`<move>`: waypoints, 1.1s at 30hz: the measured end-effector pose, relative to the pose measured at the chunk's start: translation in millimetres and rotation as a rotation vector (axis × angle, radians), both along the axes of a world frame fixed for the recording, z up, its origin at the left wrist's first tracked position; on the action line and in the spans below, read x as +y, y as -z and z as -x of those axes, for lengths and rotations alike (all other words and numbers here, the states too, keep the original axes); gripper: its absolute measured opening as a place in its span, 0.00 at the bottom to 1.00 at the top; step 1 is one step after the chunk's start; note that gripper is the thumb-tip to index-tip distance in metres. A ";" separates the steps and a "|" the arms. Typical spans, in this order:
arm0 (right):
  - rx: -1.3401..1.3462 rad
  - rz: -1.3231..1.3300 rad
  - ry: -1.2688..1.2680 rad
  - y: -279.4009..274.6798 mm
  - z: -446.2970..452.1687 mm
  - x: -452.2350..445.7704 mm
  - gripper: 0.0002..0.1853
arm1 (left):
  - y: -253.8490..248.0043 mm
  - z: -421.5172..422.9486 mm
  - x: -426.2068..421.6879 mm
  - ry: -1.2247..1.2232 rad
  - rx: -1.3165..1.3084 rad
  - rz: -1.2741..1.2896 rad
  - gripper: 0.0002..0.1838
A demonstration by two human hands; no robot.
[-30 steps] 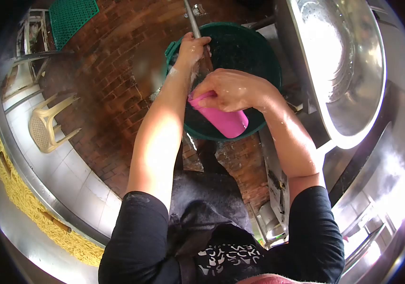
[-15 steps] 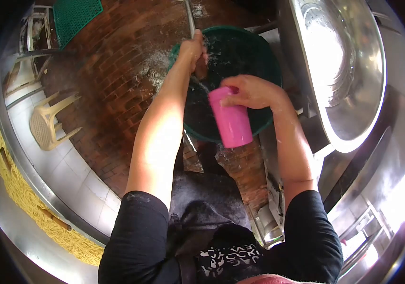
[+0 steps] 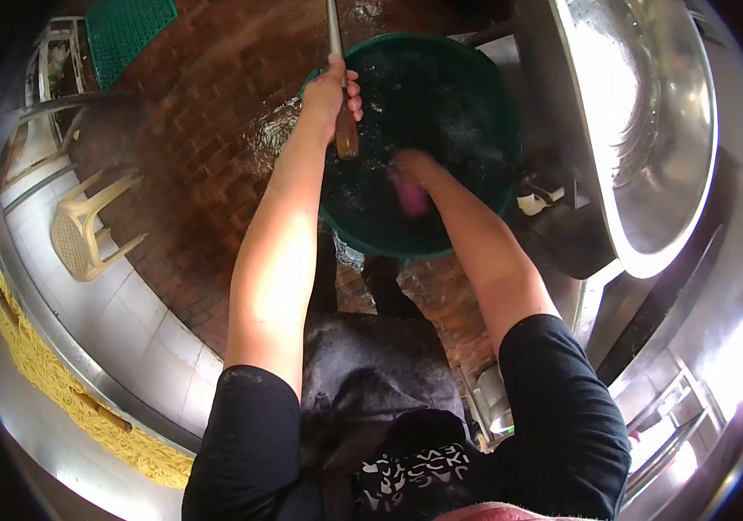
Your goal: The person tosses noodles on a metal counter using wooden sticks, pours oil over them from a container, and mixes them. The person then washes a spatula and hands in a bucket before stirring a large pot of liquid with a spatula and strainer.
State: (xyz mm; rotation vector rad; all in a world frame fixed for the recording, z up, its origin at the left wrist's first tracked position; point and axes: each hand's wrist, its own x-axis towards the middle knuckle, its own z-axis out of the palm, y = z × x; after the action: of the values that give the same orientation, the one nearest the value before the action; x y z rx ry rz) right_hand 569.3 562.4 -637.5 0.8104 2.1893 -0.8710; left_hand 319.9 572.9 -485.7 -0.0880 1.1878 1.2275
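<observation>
My left hand is wrapped round the wooden handle of a long metal-shafted tool, whose far end lies beyond the top of the view. The handle's butt hangs over the left side of a round green tub of dark water. Inside the tub, my right hand grips a pink plastic jug. The jug is blurred and looks partly under the water, so its lower part is hidden.
A large metal basin stands at the right. To the left are a beige plastic chair, a green crate and a metal tray edge with yellow noodles. The brick floor is wet beside the tub.
The pink jug, tilted above the tub with water pouring toward the tool handle, has gone down into the tub with my right hand. My left hand and the tool have shifted slightly left.
</observation>
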 end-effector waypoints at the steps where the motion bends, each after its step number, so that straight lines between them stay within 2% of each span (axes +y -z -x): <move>1: -0.012 -0.004 0.029 2.9 3.5 -5.3 0.17 | 2.8 4.0 -1.1 -0.005 -0.044 0.012 0.15; 5: 0.140 -0.075 0.302 28.0 -11.2 -36.0 0.16 | 11.3 5.0 -3.9 -0.008 -0.039 -0.065 0.15; 8: 0.153 -0.082 0.406 -8.2 -9.0 -43.7 0.13 | 12.6 -1.8 -0.9 -0.036 -0.023 -0.087 0.12; 11: 0.744 -0.248 0.613 9.5 -25.4 -46.5 0.10 | 12.4 -6.7 -0.1 -0.025 0.017 -0.076 0.10; 12: 0.690 -0.247 0.443 -4.5 -30.8 -36.9 0.10 | 9.5 -7.9 -0.8 -0.020 0.032 -0.063 0.09; 14: 0.566 -0.250 0.103 -67.8 -34.3 -6.3 0.10 | 11.8 -7.9 -0.5 -0.006 0.060 -0.047 0.08; 17: 0.552 -0.093 0.062 -192.8 -13.9 19.6 0.10 | 27.1 -14.3 -0.1 0.001 0.088 -0.048 0.13; 20: 0.641 -0.067 -0.040 -270.1 10.5 25.7 0.09 | 27.6 -34.8 -0.2 -0.007 0.175 -0.086 0.18; 23: 0.634 0.065 -0.066 -298.1 31.1 32.5 0.10 | 25.0 -58.9 1.7 -0.003 0.253 -0.013 0.21; 24: 0.510 0.117 -0.057 -316.1 42.6 37.5 0.10 | 35.4 -62.5 3.4 0.105 0.443 0.013 0.20; 26: 0.259 0.225 -0.038 -347.4 62.4 45.2 0.12 | 13.9 -56.5 10.1 0.199 0.405 0.146 0.20; 27: 0.322 0.260 -0.041 -341.2 62.7 45.5 0.13 | 9.1 -56.0 9.1 0.247 0.383 0.218 0.19; 29: 0.455 0.322 -0.045 -324.5 64.5 53.6 0.14 | 22.0 -64.6 7.4 0.115 0.378 0.033 0.18; 30: 0.432 0.348 -0.022 -326.3 67.5 55.2 0.15 | 26.5 -69.1 7.9 0.051 0.375 -0.060 0.19; 33: 0.570 0.350 0.025 -303.7 63.9 61.4 0.15 | -45.4 -66.0 5.0 0.296 0.908 0.115 0.23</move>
State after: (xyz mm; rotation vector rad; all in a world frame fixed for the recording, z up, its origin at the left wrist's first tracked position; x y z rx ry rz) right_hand 505.5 623.8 -333.7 0.4506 2.3853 -1.5980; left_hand 386.0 577.9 -440.3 0.6011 1.9647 0.9361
